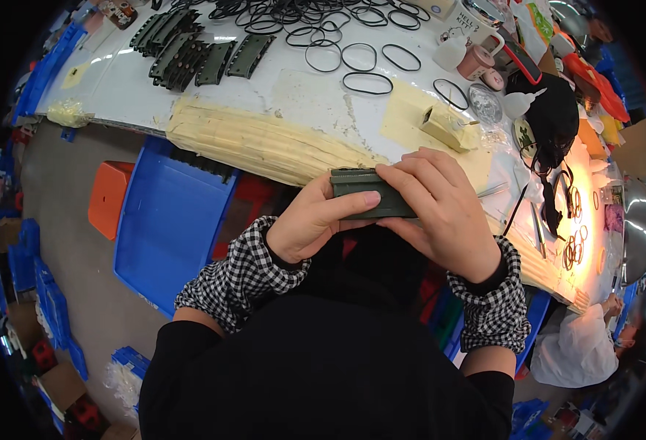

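Both hands clamp the dark green block [370, 194] just below the bench [301, 95] edge. Long axis runs left-right: left hand [315, 224] grips the left end, right hand [440, 209] wraps the right end and top.

The dark green part [370, 194] held in both hands looks like matt moulded plastic, faintly ribbed. The sleeve cuffs [246, 271] are soft checked cloth. Behind the part, the surface [315, 95] is white and worn, its coating scuffed and patchy. The black rings [367, 82] lying on it look like smooth rubber. Left of the part, the blue bin [165, 220] is glossy plastic.
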